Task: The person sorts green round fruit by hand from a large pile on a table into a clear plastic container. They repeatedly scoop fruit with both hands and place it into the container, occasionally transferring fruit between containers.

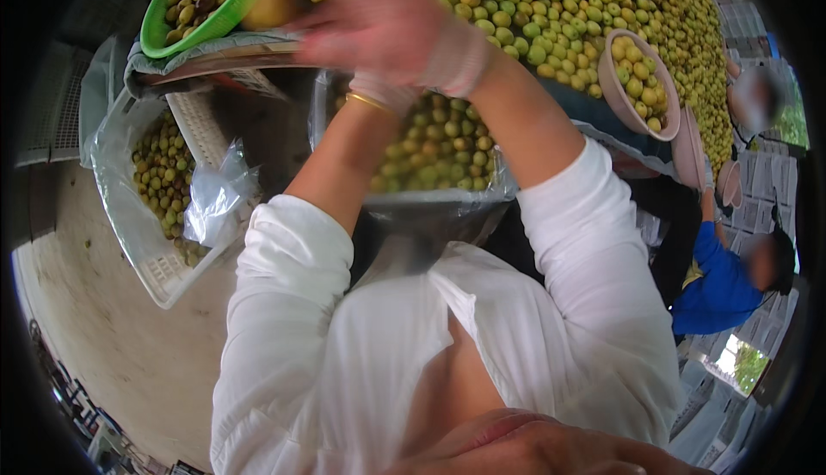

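Observation:
My right hand (381, 20), in a whitish-pink knit glove, reaches across to the left and is blurred. Its fingers are near a blurred yellow-brown thing (271, 7) beside a green plastic basket (226, 20); whether they hold it cannot be told. Most of my left hand (387, 90) is hidden behind the right one; its glove cuff and a gold bracelet (369, 102) show. Past both hands spreads a heap of green-yellow jujubes (516, 7). Below my wrists stands a plastic-lined crate (445, 196) of jujubes. Several browner fruits lie in the green basket.
To the left on the floor (129, 359) is a white lined crate (171, 288) of jujubes with a clear bag (216, 197). A pink bowl (671, 123) of jujubes sits at the table's right edge. A co-worker in blue (716, 294) and another person (755, 97) are at the right.

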`<state>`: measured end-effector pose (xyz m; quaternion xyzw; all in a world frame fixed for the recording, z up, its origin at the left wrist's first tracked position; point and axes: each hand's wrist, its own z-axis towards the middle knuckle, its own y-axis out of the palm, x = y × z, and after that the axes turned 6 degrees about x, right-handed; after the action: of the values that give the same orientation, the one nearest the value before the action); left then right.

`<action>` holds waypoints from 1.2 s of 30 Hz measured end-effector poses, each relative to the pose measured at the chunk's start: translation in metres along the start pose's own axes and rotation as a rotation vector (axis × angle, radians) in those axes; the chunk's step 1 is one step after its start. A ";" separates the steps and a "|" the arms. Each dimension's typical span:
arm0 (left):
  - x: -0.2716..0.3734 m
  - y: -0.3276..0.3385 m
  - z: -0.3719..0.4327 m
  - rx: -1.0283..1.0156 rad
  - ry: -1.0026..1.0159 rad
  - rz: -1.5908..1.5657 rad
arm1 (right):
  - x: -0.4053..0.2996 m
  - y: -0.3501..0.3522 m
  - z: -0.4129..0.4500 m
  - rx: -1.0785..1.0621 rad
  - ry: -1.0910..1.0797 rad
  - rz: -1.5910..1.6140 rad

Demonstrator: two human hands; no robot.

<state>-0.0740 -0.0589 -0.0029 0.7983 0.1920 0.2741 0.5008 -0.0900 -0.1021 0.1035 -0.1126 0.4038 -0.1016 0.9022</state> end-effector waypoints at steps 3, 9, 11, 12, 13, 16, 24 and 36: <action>0.003 0.011 0.000 -0.005 -0.069 0.005 | -0.026 -0.009 0.039 -0.076 -0.005 -0.158; 0.008 0.011 -0.008 -0.093 -0.053 0.018 | 0.014 -0.086 -0.022 -0.034 0.463 -0.182; 0.002 0.014 -0.008 -0.072 -0.031 0.144 | 0.019 -0.100 -0.060 -0.172 0.603 -0.060; -0.001 0.014 -0.009 -0.060 -0.022 0.213 | 0.019 -0.097 -0.074 -0.126 0.613 0.042; -0.003 0.011 -0.009 -0.097 -0.059 0.258 | 0.017 -0.094 -0.086 -0.079 0.621 0.144; -0.015 0.009 -0.013 -0.181 -0.135 0.363 | 0.006 -0.094 -0.108 0.117 0.662 0.301; -0.039 0.016 -0.026 -0.203 -0.291 0.401 | -0.003 -0.104 -0.165 0.438 0.591 0.372; -0.071 0.001 -0.015 -0.084 -0.423 0.464 | 0.025 -0.138 -0.202 0.556 0.710 0.144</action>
<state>-0.1386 -0.0906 -0.0141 0.8387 -0.1153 0.2166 0.4862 -0.2385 -0.2654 -0.0057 0.2040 0.6522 -0.1757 0.7086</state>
